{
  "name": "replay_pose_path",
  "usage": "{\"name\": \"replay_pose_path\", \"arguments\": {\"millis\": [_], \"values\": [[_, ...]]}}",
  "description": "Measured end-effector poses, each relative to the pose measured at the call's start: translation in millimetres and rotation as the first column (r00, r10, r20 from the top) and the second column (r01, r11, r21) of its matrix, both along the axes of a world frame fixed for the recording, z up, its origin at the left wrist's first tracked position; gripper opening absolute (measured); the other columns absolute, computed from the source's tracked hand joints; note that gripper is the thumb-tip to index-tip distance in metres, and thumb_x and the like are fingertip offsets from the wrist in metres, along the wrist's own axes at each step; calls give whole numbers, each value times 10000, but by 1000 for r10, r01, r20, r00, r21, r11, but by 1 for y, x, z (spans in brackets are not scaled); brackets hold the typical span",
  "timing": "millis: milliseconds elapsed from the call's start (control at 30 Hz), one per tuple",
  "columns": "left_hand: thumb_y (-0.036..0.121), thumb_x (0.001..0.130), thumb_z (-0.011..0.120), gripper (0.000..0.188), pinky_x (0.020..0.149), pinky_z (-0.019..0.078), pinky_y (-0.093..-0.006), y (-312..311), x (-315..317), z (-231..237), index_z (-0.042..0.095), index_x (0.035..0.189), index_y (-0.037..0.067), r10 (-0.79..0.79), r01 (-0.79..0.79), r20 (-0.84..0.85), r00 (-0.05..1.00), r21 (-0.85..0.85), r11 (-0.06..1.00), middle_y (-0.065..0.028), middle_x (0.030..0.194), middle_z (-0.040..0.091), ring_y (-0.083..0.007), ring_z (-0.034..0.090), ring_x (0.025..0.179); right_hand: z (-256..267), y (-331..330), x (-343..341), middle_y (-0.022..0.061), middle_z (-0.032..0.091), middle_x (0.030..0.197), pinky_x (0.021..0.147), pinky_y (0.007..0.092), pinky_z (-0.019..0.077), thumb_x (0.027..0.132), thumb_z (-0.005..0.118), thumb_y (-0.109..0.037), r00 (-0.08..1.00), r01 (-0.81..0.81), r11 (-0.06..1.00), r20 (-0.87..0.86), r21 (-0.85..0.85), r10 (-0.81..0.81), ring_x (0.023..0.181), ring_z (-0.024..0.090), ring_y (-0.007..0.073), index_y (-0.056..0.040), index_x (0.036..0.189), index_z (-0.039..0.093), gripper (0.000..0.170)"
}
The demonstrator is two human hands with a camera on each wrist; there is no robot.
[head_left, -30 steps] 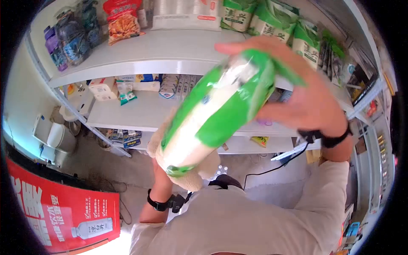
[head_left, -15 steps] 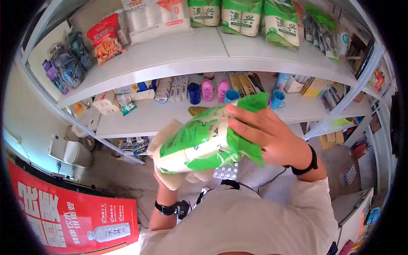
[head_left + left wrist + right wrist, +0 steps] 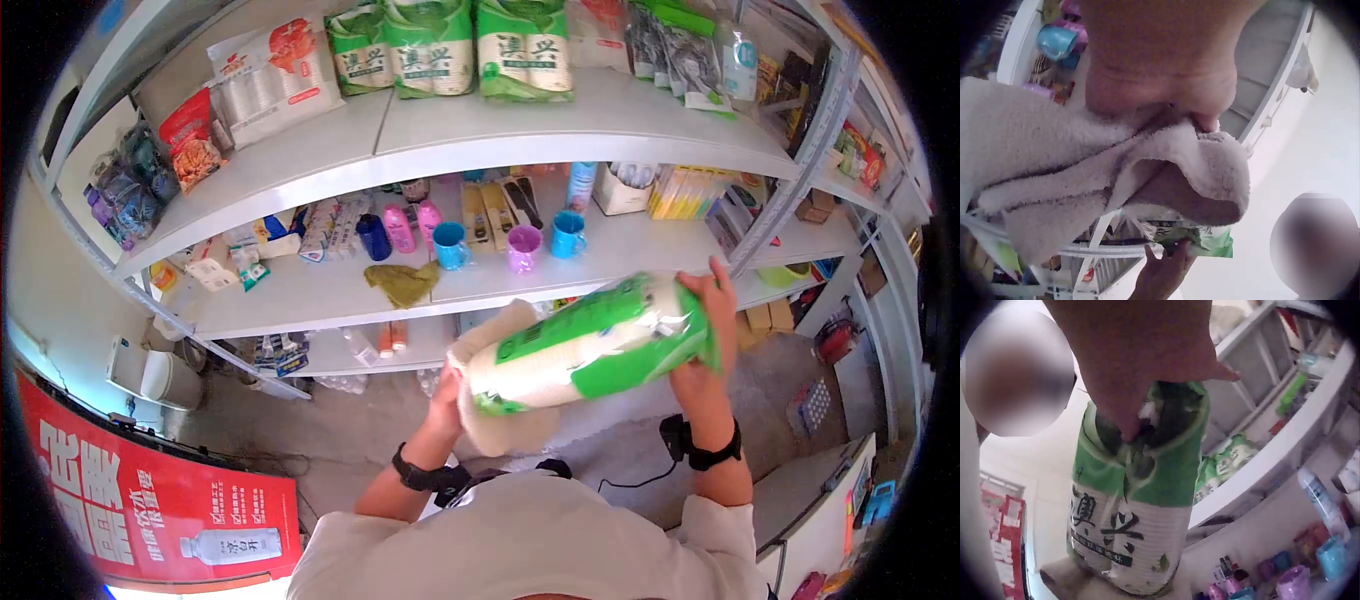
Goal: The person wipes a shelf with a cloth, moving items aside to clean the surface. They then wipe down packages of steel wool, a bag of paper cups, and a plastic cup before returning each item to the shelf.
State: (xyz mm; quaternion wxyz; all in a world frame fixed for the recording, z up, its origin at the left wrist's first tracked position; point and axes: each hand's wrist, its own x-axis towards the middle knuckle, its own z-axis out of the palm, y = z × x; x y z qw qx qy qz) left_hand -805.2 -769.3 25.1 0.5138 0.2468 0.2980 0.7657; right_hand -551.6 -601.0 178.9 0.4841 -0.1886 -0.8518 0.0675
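Note:
A green-and-white plastic-wrapped pack of paper cups is held aslant in front of the shelving, its right end higher. My right hand grips the gathered end of the wrapper; in the right wrist view its fingers reach down over the top of the pack. At the other end, my left hand holds a beige terry towel bunched against the pack's lower end. Folds of the towel hang below the hand in the left wrist view, hiding most of the fingers.
Similar green packs stand on the upper shelf. On the shelf below are a purple mug, blue mugs, pink bottles and an olive cloth. A grey post rises at the right; a red cabinet stands lower left.
The head view has turned right. My right hand, spread near the pack's top a second ago, now grips its end. Pack and towel have moved right in view, the pack tilting nearer level.

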Motion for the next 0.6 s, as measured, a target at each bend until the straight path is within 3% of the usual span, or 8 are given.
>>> {"name": "replay_pose_path", "arguments": {"millis": [67,100,200,300,367,433,567,600], "values": [[460,869,621,782,1071,376,-423,20,26,-10,281,1434,40,-77,77,-1,997,99,992,-141,1405,444,-277,469,1273,-16,11,16,144,508,1323,1097,486,338,723,688,-15,950,-95,957,-312,-273,5,1262,459,325,-72,1411,392,750],[449,877,615,766,1078,367,-426,26,40,-7,280,1434,44,-77,77,-5,997,104,992,-139,1414,434,-280,459,1282,-32,28,17,138,437,1382,1070,429,394,752,683,19,902,-138,985,-425,-104,81,1242,476,313,-120,1498,223,888],[434,910,583,730,1094,343,-437,41,72,-10,255,1455,76,-132,129,23,991,120,984,-132,1445,399,-281,424,1314,-34,34,7,137,379,1418,1046,434,424,745,710,19,649,-386,840,-759,-381,-46,1239,479,307,-158,1523,113,997],[432,966,497,648,1093,345,-444,42,94,-5,251,1467,104,-156,152,79,985,54,987,-120,1455,389,-284,420,1315,-73,49,13,104,405,1405,1020,419,448,819,660,-28,477,-823,316,-876,-472,-68,1223,487,275,-126,1487,200,817],[417,992,446,596,1090,349,-444,41,97,-6,258,1464,106,-113,113,237,965,10,993,-118,1447,398,-282,425,1310,-116,49,-2,82,462,1356,994,406,461,861,648,-99,509,-850,72,-849,-521,-140,1210,494,240,-77,1441,278,688],[396,1024,376,535,1086,357,-439,39,83,-9,267,1462,107,-54,71,332,942,-38,997,-116,1428,421,-278,435,1298,-137,29,-17,75,493,1323,976,401,467,880,662,-172,585,-801,99,-807,-591,-82,1201,502,228,-60,1408,323,638],[399,1006,429,561,1075,362,-413,14,48,2,301,1445,73,134,-134,-90,987,0,991,-114,1400,445,-251,449,1275,-142,15,-41,86,524,1293,957,395,477,902,666,-290,640,-762,217,-759,-610,116,1166,528,215,-60,1386,361,617],[401,998,445,572,1074,356,-404,6,39,4,311,1441,65,145,-142,-136,980,27,989,-112,1397,442,-243,444,1274,-136,15,-45,88,531,1286,953,394,479,905,663,-299,615,-788,44,-783,-614,88,1157,535,214,-58,1384,366,613]]}}
